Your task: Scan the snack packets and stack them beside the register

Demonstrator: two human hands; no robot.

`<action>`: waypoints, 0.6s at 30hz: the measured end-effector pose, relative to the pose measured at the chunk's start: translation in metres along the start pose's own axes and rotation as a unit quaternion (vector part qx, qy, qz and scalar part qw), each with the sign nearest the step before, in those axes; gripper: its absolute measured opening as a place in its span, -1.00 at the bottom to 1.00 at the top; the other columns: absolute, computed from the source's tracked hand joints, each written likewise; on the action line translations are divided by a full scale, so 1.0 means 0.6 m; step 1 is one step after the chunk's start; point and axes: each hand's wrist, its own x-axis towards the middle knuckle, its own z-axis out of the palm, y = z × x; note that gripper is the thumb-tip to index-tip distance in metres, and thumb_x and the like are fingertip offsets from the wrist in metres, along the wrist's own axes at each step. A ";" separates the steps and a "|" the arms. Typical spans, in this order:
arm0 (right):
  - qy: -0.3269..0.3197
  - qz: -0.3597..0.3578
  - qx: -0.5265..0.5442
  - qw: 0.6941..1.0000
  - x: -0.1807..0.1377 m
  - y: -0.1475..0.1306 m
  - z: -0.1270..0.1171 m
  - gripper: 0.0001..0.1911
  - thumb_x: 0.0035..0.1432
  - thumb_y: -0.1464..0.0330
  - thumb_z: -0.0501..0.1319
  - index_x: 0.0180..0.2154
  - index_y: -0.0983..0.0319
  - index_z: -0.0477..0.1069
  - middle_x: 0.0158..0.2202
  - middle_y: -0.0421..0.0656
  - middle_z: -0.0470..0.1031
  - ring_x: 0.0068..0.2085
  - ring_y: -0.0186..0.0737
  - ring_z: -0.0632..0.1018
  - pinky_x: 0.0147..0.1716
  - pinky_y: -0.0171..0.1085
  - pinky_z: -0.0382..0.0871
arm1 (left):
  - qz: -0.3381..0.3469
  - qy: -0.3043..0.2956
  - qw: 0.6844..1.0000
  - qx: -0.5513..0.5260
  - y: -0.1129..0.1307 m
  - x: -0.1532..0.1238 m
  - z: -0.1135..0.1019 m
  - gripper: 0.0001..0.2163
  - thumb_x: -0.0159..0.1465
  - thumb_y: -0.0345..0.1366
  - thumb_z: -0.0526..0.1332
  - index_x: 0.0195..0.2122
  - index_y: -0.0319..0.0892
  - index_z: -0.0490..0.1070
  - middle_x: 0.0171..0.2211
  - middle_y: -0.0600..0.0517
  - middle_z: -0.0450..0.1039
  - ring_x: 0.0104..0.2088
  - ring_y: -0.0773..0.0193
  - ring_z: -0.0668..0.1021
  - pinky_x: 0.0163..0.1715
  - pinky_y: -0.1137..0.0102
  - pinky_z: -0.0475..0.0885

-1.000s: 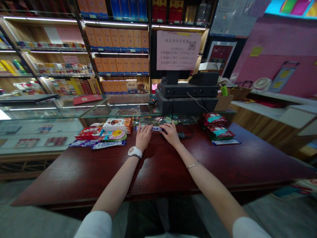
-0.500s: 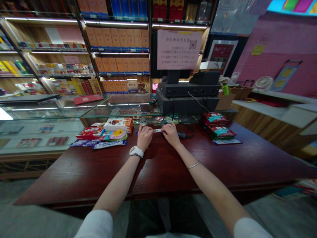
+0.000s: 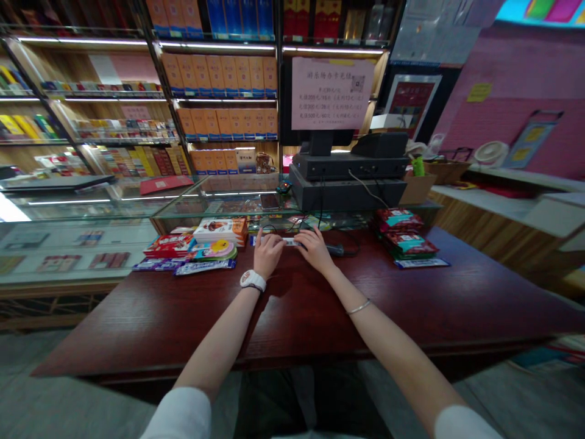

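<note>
On the dark red table (image 3: 183, 317), the left hand (image 3: 266, 253), a white wristwatch (image 3: 253, 280) behind it, and the right hand (image 3: 316, 249) each pinch one end of a small wrapped packet (image 3: 289, 242), perhaps a candy bar, near the table's far edge. Snack packets (image 3: 205, 250) lie just to its left, and red pouches (image 3: 404, 241) well to the right. Behind stands the cash register (image 3: 347, 177).
</note>
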 end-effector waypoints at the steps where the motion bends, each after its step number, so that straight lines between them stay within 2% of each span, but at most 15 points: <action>1: 0.006 0.007 -0.001 1.000 0.000 0.001 -0.001 -0.80 0.28 0.41 0.12 -0.14 0.15 0.50 -0.11 -0.14 0.60 0.07 -0.11 0.51 0.34 0.17 -0.03 | 0.003 0.002 1.000 -0.005 0.000 0.000 0.000 -0.82 0.35 -0.35 0.15 -0.21 -0.01 0.55 -0.17 0.04 0.58 -0.12 0.20 0.56 0.36 -0.03 0.07; 3: 0.024 0.024 -0.002 0.999 0.001 0.004 -0.003 -0.80 0.29 0.41 0.11 -0.15 0.16 0.49 -0.11 -0.12 0.60 0.05 -0.11 0.51 0.33 0.16 0.01 | 0.004 0.001 1.000 -0.015 0.000 0.001 -0.001 -0.81 0.35 -0.34 0.15 -0.14 0.01 0.54 -0.02 0.05 0.57 -0.04 0.19 0.55 0.36 -0.02 0.07; 6: 0.048 0.046 -0.003 0.998 0.002 0.009 -0.007 -0.81 0.28 0.41 0.09 -0.18 0.17 0.48 -0.10 -0.09 0.59 0.04 -0.10 0.51 0.32 0.17 0.03 | -0.008 -0.008 1.000 -0.024 -0.004 0.002 -0.004 -0.78 0.36 -0.33 0.14 -0.05 0.02 0.52 0.06 0.05 0.53 0.03 0.17 0.54 0.35 -0.03 0.09; 11: 0.047 0.039 -0.008 0.998 0.001 0.009 -0.008 -0.82 0.26 0.44 0.08 -0.21 0.17 0.46 -0.12 -0.09 0.58 0.04 -0.10 0.50 0.33 0.16 0.02 | -0.024 -0.028 0.999 -0.036 -0.010 0.003 -0.008 -0.78 0.37 -0.31 0.14 -0.01 0.00 0.49 0.06 0.05 0.53 0.07 0.13 0.52 0.34 -0.08 0.08; 18: 0.037 0.025 -0.019 0.999 -0.001 0.005 -0.005 -0.82 0.26 0.44 0.08 -0.20 0.16 0.45 -0.12 -0.11 0.58 0.02 -0.11 0.50 0.33 0.15 0.00 | -0.021 -0.042 0.998 -0.050 -0.010 0.001 -0.006 -0.84 0.36 -0.28 0.15 -0.12 -0.03 0.51 -0.04 0.07 0.59 0.06 0.12 0.53 0.37 -0.13 -0.03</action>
